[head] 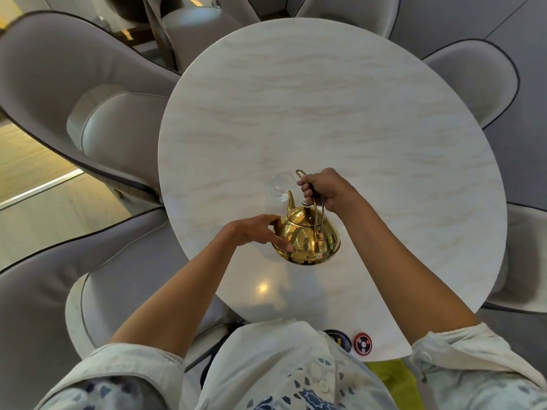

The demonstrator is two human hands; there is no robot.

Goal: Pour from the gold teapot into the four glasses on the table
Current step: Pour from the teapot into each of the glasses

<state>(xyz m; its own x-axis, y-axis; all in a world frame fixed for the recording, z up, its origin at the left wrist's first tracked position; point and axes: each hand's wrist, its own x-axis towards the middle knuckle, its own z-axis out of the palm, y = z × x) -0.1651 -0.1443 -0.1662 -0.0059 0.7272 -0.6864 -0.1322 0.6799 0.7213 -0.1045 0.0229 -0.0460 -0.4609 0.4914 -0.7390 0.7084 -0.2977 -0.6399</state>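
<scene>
Your view is evenly lit from overhead; a warm lamp glare sits on the table near you. Shadows stay soft. Wide-angle distortion bends the chairs at the edges, and detail looks slightly smeared.

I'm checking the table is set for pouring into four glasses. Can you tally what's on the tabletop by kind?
Gold teapot: 1, tilted, right hand on its handle, left hand against its side
Clear glass: 1 visible, at the spout; no other glasses can be made out
Round badges at the near table edge: 2
Total: 4
</scene>
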